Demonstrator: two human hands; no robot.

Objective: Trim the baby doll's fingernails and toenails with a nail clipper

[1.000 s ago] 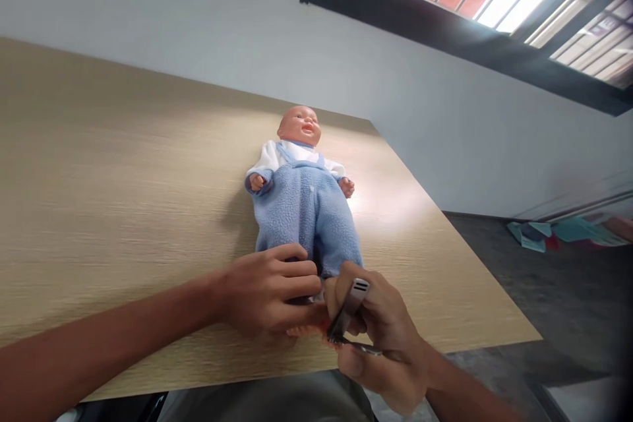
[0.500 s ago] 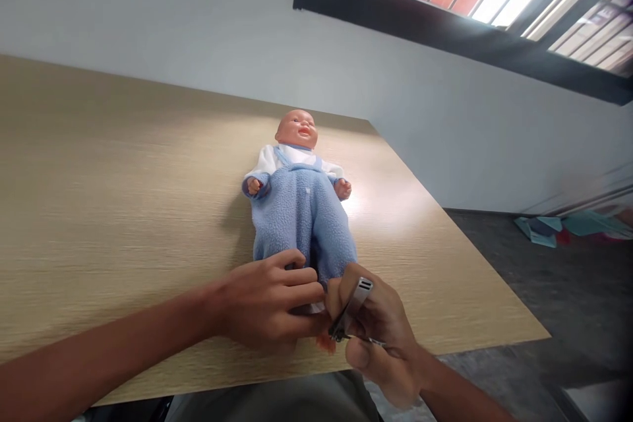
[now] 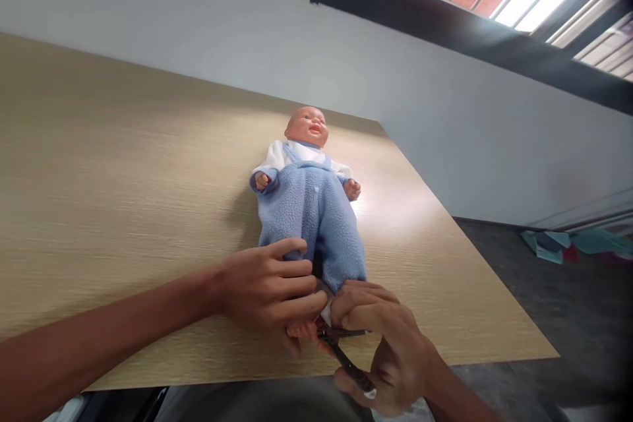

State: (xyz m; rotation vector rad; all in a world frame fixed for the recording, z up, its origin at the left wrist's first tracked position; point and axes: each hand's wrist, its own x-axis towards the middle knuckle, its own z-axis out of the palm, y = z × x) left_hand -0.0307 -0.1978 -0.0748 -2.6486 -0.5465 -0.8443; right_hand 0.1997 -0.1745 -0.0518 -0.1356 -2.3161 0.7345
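Observation:
A baby doll in a blue fleece romper and white shirt lies on its back on the wooden table, head away from me. My left hand is closed around the doll's left foot near the table's front edge, its toes showing below my fingers. My right hand grips a metal nail clipper, whose tip points at the toes of that foot. The doll's other foot is hidden behind my hands.
A pale wall rises behind the table, with a black-framed barred window at the top right. To the right the table ends over a dark floor, where teal and red items lie by the wall.
My right hand has turned the clipper, so its lever end now points toward me and its tip sits at the doll's toes. The view has shifted slightly.

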